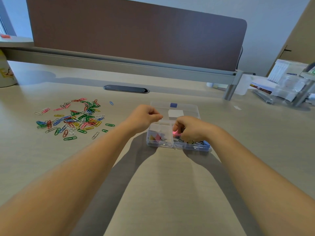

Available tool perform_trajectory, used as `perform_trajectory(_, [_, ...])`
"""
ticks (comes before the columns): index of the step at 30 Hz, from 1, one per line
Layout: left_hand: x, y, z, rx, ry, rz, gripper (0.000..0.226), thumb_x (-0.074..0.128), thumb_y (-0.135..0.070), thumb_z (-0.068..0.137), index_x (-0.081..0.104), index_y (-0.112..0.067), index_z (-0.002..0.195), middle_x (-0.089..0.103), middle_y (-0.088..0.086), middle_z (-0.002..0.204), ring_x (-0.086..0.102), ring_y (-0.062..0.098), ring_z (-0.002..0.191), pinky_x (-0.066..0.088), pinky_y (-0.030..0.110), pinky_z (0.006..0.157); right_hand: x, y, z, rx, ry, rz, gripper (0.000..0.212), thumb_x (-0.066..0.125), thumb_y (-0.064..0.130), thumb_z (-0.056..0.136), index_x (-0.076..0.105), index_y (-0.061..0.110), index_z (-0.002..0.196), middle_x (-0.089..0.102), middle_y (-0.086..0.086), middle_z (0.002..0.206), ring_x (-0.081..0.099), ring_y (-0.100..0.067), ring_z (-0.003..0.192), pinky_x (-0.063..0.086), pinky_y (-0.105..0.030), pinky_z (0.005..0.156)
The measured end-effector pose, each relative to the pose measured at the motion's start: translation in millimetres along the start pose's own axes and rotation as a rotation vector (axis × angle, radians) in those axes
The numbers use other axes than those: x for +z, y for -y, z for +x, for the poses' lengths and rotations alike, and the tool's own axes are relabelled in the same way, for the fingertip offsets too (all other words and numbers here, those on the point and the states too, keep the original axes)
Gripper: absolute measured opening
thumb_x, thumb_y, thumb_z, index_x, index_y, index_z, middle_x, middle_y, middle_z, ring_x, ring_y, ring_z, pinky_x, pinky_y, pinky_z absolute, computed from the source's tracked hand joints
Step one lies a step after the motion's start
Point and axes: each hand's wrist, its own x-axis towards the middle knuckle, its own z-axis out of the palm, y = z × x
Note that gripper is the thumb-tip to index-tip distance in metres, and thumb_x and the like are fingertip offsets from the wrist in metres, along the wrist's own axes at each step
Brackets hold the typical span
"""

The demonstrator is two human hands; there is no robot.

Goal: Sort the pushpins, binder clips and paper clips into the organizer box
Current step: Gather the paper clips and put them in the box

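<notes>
Right hand (190,128), curled at frame centre over the organizer box (177,128), pinches what looks like a pink binder clip (176,133), partly hidden. Left hand (144,116) just beside it, fingers curled; holding anything, cannot tell. More binder clips (157,137) sit in the box's near compartments. Paper clips (75,118) lie scattered left of centre on the surface (170,184). Clips judged light, stiff, springy: pinch by the body. Wire ones are slippery and tangle.
</notes>
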Motion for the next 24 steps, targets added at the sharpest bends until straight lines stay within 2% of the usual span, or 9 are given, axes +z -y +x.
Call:
perform_trajectory(2, [1,-1,1,0.002,-0.004,0.003,0.028,0.05,-0.015,0.093,0.063,0.003,0.111,0.059,0.01,0.099,0.05,0.017,0.09,0.039,0.025,0.082,0,-2,0,-0.014,-0.025,0.024,0.027,0.049,-0.01,0.083,0.047,0.015,0.094,0.049,0.006,0.08,0.05,-0.01,0.075,0.047,-0.026,0.069])
perform_trajectory(4, [2,-1,1,0.001,-0.009,0.005,0.028,0.05,-0.014,0.093,0.063,0.003,0.112,0.062,0.016,0.108,0.05,0.017,0.091,0.039,0.025,0.082,-2,-4,0,-0.03,-0.044,0.055,0.028,0.051,-0.01,0.082,0.047,0.015,0.094,0.055,0.002,0.091,0.053,-0.015,0.087,0.048,-0.029,0.077])
perform_trajectory(7, [5,-2,2,0.004,0.0,0.006,0.027,0.05,-0.013,0.093,0.062,0.003,0.112,0.063,0.018,0.114,0.05,0.017,0.091,0.039,0.025,0.082,-4,-6,-1,-0.05,-0.056,0.101,0.03,0.053,-0.011,0.082,0.049,0.019,0.08,0.06,-0.009,0.11,0.055,-0.018,0.097,0.049,-0.033,0.087])
perform_trajectory(10, [8,-4,2,0.02,0.008,0.007,0.027,0.05,-0.011,0.092,0.062,0.004,0.112,0.063,0.02,0.115,0.05,0.017,0.091,0.04,0.025,0.084,-4,-7,-4,-0.068,-0.058,0.154,0.035,0.056,-0.01,0.081,0.048,0.023,0.073,0.063,-0.013,0.115,0.059,-0.023,0.102,0.051,-0.037,0.092])
perform_trajectory(15, [14,-5,4,0.05,0.014,0.052,0.027,0.051,-0.012,0.092,0.062,0.003,0.113,0.063,0.019,0.115,0.051,0.018,0.091,0.042,0.025,0.084,-6,-12,-4,-0.103,-0.133,0.21,0.028,0.057,-0.007,0.082,0.053,0.018,0.071,0.065,-0.015,0.111,0.062,-0.026,0.103,0.051,-0.04,0.094])
perform_trajectory(18, [22,-7,5,0.115,0.034,0.141,0.026,0.054,-0.014,0.091,0.063,0.001,0.11,0.065,0.018,0.111,0.052,0.016,0.087,0.043,0.024,0.081,-8,-19,-5,-0.125,-0.28,0.279,0.019,0.052,-0.006,0.084,0.056,0.012,0.086,0.066,-0.014,0.108,0.059,-0.019,0.092,0.05,-0.032,0.085])
perform_trajectory(20, [29,-10,6,0.164,0.071,0.241,0.025,0.056,-0.016,0.09,0.063,-0.001,0.108,0.065,0.016,0.109,0.051,0.015,0.084,0.043,0.023,0.078,-9,-24,-7,-0.141,-0.406,0.308,0.017,0.052,-0.003,0.085,0.059,0.007,0.097,0.065,-0.014,0.106,0.058,-0.02,0.092,0.048,-0.031,0.085])
perform_trajectory(24, [42,-12,9,0.226,0.161,0.419,0.025,0.06,-0.02,0.088,0.064,-0.005,0.107,0.067,0.011,0.108,0.05,0.013,0.082,0.047,0.027,0.081,-10,-35,-14,-0.157,-0.519,0.322,0.017,0.051,0.001,0.088,0.06,0.002,0.102,0.062,-0.009,0.099,0.055,-0.018,0.089,0.047,-0.031,0.082])
